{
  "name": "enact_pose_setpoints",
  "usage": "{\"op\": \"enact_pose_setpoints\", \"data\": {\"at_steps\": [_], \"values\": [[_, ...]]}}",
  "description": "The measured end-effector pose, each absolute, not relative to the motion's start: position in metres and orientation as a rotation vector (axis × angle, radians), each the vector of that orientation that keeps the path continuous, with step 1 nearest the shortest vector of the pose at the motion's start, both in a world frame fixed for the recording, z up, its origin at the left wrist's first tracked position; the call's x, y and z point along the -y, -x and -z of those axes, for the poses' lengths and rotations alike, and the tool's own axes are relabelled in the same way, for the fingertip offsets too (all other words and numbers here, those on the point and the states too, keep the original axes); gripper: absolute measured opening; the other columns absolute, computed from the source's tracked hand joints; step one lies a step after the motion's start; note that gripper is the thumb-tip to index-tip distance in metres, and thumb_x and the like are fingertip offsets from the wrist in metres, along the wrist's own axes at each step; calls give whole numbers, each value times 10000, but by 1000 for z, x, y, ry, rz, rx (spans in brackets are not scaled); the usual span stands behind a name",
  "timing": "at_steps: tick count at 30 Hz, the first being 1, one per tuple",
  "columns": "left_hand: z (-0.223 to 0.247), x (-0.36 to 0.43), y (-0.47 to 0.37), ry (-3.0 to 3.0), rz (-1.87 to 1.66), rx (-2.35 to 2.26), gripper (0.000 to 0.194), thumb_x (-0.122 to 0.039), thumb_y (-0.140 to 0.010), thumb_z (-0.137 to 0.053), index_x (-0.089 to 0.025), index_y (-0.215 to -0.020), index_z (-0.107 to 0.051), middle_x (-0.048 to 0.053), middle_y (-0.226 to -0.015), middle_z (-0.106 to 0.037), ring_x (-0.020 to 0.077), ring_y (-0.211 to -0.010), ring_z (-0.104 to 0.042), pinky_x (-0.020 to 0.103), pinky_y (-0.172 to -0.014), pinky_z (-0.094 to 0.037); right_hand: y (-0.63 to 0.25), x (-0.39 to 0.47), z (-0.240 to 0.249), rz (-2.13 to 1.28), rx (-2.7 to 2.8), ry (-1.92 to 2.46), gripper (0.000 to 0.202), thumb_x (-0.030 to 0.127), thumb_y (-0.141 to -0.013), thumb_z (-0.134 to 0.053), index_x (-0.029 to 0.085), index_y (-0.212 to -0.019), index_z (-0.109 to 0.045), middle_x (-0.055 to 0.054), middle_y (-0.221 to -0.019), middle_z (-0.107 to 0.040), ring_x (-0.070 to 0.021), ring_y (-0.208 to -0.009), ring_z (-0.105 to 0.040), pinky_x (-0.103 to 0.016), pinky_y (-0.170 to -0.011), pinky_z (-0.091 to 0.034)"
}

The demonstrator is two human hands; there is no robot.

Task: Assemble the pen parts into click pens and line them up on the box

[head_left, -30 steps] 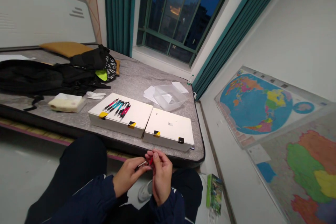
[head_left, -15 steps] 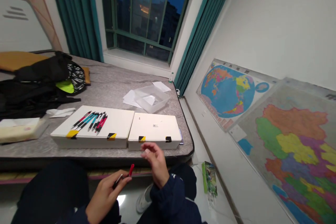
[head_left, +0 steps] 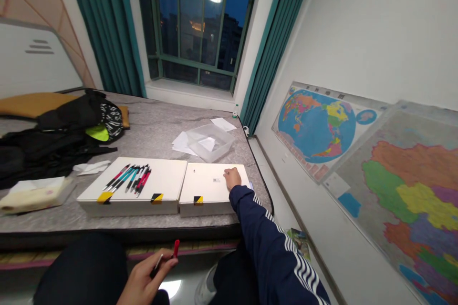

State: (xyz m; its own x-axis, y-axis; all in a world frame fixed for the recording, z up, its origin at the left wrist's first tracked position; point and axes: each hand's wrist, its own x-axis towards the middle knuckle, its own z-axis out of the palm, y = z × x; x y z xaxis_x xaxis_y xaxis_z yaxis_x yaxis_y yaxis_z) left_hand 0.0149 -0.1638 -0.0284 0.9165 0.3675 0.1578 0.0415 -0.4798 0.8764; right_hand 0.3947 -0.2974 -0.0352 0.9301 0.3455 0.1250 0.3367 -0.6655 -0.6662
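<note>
My left hand (head_left: 148, 274) is low in front of the bed, its fingers closed on a red pen piece (head_left: 176, 248) that sticks up past the fingertips. A thin dark and silver piece (head_left: 156, 267) also shows between thumb and fingers; I cannot tell whether both belong to one pen. On the right, my right hand (head_left: 233, 178) reaches onto the smaller white box (head_left: 203, 183), fingertips pinched together at its top. Something tiny seems to be at those fingertips, too small to name. Several red, blue and black pens (head_left: 130, 178) lie in a row on the larger white box (head_left: 164, 171).
Behind the boxes are a clear plastic tray (head_left: 211, 152) and white papers (head_left: 183, 144). A tissue pack (head_left: 36, 194) and black bags (head_left: 71, 116) lie at left. The bed edge (head_left: 107, 229) runs in front of my knees; wall maps (head_left: 315, 124) hang at right.
My right hand has moved from in front of the smaller box forward and right onto its top, its fingers now closing. My left hand keeps the pen piece, slightly lower. The camera view has shifted.
</note>
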Motion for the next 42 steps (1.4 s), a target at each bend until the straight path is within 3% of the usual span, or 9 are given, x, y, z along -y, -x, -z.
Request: {"op": "enact_pose_setpoints", "data": {"at_steps": [9,14,19,21,26,36,42], "values": [[16,162,-24,-2004,-366,-262,297,-485,-857,-632,-209,-811,-731,41,-768,-742,228,-737,-677,241,-699,-519,-382,295,25,58,568,2351,167,303,-932,-607,144,-964,-647,-70,-1098,-639,-214,-1032,-596,-427,-931,-466],[2,157,-29,-2055,-403,-260,262,-435,-870,-626,-204,-795,-725,26,-738,-730,200,-670,-653,231,-648,-487,-343,290,-5,-5,655,2177,199,249,-924,-503,130,-920,-663,-68,-900,-672,-182,-820,-611,-327,-787,-483],[-13,151,-34,-2108,-423,-190,241,-376,-908,-590,-189,-815,-710,37,-754,-728,197,-703,-664,244,-694,-479,-242,300,-42,-307,895,1905,215,380,-886,-591,200,-881,-708,-13,-784,-693,-151,-617,-623,-260,-606,-494],[-16,150,-35,-2110,-417,-167,212,-353,-907,-600,-188,-840,-715,43,-790,-741,202,-742,-678,243,-721,-481,-203,309,-61,-473,1019,1661,206,382,-878,-629,206,-893,-733,-30,-822,-698,-155,-611,-622,-271,-605,-489],[-18,153,-32,-2116,-375,-96,190,-340,-913,-591,-206,-913,-725,50,-855,-756,213,-805,-691,245,-756,-488,-161,315,-89,-330,1267,1667,191,319,-924,-600,232,-880,-765,-31,-786,-688,-173,-742,-619,-278,-710,-458],[-6,157,-19,-2130,-387,-51,162,-312,-925,-586,-214,-924,-715,42,-880,-754,204,-823,-700,218,-759,-491,-158,308,-72,-297,1309,1665,180,368,-880,-666,255,-937,-794,-46,-823,-687,-175,-744,-625,-263,-683,-450],[-1,156,-19,-2146,-428,-125,245,-376,-950,-544,-203,-837,-676,1,-737,-709,166,-682,-666,206,-659,-470,-221,271,-35,-246,1002,1878,232,370,-902,-609,203,-901,-771,-21,-772,-712,-152,-703,-631,-246,-683,-482]]}}
